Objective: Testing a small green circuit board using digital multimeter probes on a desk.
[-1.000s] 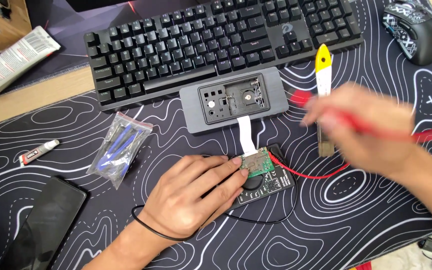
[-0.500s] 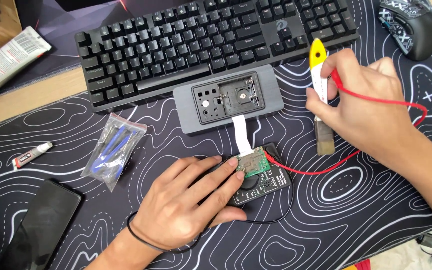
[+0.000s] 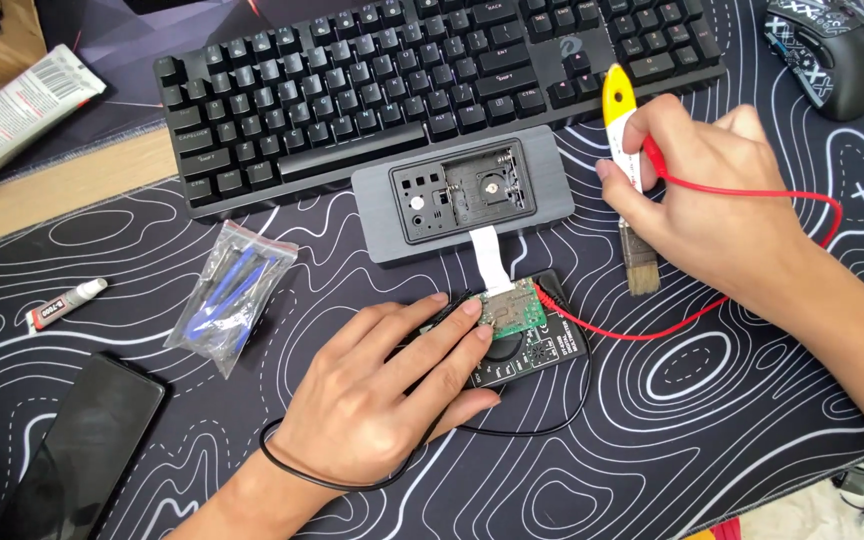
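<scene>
Since 1 s ago, right hand (image 3: 697,195) has pulled back from mid-swing and settled by the yellow-handled brush (image 3: 624,150), fingers pinched narrow on a red test lead (image 3: 752,190). Left hand (image 3: 382,395) hasn't moved: flat, fingers spread, pressing the black multimeter (image 3: 527,345) w/ a small green circuit board (image 3: 512,310) on it. White ribbon cable (image 3: 487,258) runs up to the grey device housing (image 3: 462,195), just below the keyboard (image 3: 432,80).

Tight centre, open lower mat

Bare mat (image 3: 652,440) at five o'clock gives passage — the keyboard (image 3: 432,90) blocks twelve, the grey case (image 3: 462,195) the centre, the red wire (image 3: 752,250) loops at three, the phone (image 3: 72,450) sits at eight.
</scene>
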